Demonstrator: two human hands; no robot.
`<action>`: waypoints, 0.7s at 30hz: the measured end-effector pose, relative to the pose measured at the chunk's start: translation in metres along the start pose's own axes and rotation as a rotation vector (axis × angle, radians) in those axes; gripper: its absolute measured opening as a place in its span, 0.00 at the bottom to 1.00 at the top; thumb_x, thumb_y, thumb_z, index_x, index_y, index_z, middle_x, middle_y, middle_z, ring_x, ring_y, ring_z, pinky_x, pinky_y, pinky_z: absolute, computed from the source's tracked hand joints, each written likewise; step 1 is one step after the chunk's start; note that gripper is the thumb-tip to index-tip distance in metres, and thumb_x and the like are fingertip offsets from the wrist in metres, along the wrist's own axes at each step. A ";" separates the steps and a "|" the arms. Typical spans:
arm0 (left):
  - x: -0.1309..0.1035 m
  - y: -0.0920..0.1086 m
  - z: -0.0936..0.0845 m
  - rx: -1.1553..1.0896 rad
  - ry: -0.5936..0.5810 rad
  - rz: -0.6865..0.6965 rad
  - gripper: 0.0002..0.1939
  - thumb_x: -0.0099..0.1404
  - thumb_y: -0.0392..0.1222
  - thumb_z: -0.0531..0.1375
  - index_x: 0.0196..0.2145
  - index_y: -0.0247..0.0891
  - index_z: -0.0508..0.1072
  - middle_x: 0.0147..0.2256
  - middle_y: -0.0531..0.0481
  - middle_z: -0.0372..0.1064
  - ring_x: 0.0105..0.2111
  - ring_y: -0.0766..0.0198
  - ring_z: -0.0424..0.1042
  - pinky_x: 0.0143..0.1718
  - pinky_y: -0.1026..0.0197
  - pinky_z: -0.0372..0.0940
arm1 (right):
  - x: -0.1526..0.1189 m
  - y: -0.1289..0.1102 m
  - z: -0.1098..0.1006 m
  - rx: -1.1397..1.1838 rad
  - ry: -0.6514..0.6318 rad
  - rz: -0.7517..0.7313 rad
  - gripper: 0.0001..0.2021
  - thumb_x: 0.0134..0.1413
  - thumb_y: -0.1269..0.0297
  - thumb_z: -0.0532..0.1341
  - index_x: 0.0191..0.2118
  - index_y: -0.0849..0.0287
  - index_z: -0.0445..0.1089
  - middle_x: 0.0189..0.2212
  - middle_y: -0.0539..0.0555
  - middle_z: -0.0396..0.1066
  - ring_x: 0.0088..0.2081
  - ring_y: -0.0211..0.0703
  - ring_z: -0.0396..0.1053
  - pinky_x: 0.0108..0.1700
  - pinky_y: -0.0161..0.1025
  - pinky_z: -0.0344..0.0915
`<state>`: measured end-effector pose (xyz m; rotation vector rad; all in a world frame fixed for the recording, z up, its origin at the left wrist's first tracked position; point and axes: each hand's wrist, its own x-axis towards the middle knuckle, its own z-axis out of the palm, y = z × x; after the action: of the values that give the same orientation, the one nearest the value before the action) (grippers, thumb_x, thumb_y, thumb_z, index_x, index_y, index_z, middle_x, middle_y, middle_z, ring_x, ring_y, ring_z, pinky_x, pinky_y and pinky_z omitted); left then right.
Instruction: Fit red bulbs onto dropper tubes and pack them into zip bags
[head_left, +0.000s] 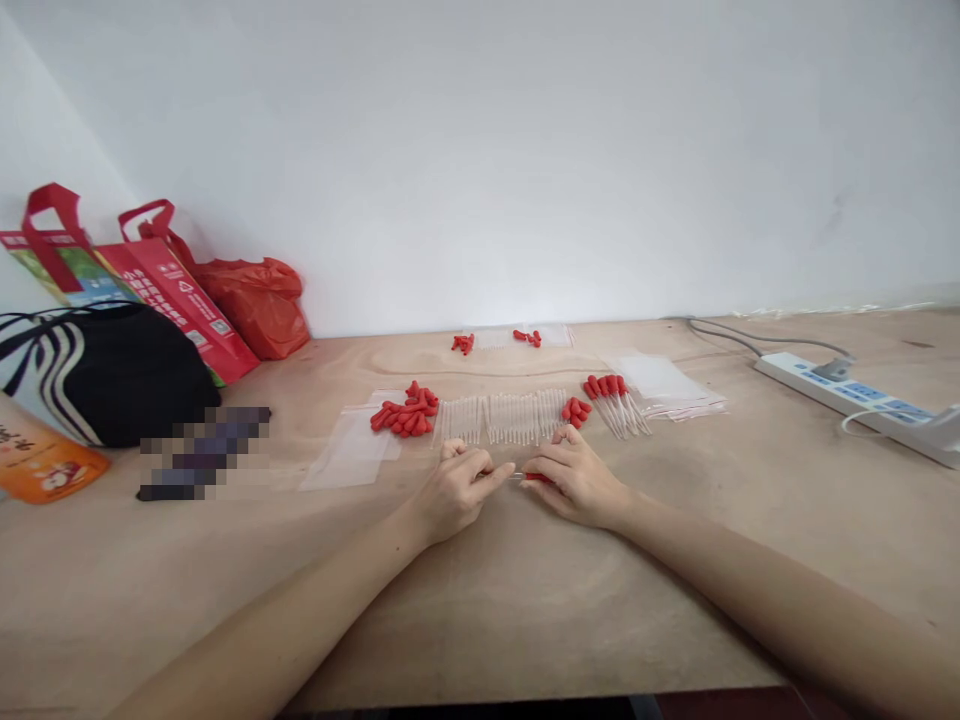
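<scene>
Hands (459, 490) (574, 482), red bulb (535, 477), well inside table edge (525, 695)

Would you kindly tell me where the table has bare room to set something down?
The table is bare between both forearms, toward its near edge, and between the power strip and nearest clear bags. Crowded: beyond the hands, with clear tubes and red bulbs, and far left, with carrier bags.

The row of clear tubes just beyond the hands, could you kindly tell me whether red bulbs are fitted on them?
No, the clear tubes lie bare, with red bulbs heaped at either end of the row.
</scene>
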<state>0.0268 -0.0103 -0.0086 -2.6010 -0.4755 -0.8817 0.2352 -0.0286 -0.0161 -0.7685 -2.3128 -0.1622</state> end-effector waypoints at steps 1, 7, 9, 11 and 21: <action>0.000 0.000 0.000 -0.002 -0.001 -0.005 0.17 0.61 0.26 0.46 0.42 0.37 0.68 0.22 0.55 0.58 0.23 0.70 0.59 0.32 0.61 0.49 | 0.000 0.000 0.001 0.000 0.001 0.008 0.08 0.56 0.65 0.51 0.32 0.60 0.65 0.25 0.52 0.69 0.27 0.37 0.62 0.37 0.41 0.53; -0.001 0.001 0.003 -0.025 0.000 -0.028 0.17 0.61 0.27 0.47 0.43 0.39 0.68 0.22 0.55 0.58 0.23 0.69 0.59 0.32 0.60 0.49 | 0.003 -0.002 0.006 0.029 -0.008 0.042 0.09 0.56 0.64 0.51 0.31 0.60 0.66 0.26 0.53 0.69 0.27 0.37 0.62 0.35 0.40 0.51; -0.001 0.001 0.003 -0.030 0.005 -0.036 0.16 0.62 0.27 0.47 0.41 0.38 0.69 0.22 0.55 0.59 0.23 0.70 0.59 0.32 0.60 0.49 | 0.004 -0.001 0.006 0.042 -0.008 0.054 0.09 0.55 0.64 0.52 0.31 0.60 0.66 0.26 0.53 0.70 0.27 0.37 0.63 0.35 0.40 0.51; 0.000 0.000 0.002 -0.040 0.013 -0.051 0.15 0.62 0.28 0.47 0.41 0.38 0.69 0.22 0.54 0.60 0.23 0.70 0.60 0.32 0.60 0.50 | 0.005 0.000 0.003 0.067 -0.004 0.077 0.08 0.55 0.63 0.53 0.31 0.60 0.66 0.26 0.53 0.70 0.27 0.37 0.63 0.35 0.40 0.51; 0.006 -0.002 -0.001 -0.157 0.115 -0.223 0.06 0.63 0.36 0.53 0.37 0.37 0.69 0.27 0.52 0.71 0.25 0.70 0.68 0.37 0.59 0.53 | 0.004 0.003 -0.004 0.571 0.165 0.453 0.11 0.49 0.58 0.59 0.37 0.58 0.63 0.30 0.53 0.69 0.33 0.40 0.67 0.37 0.40 0.63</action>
<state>0.0297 -0.0081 -0.0036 -2.6530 -0.6996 -1.1784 0.2365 -0.0249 -0.0107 -0.9039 -1.8301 0.5892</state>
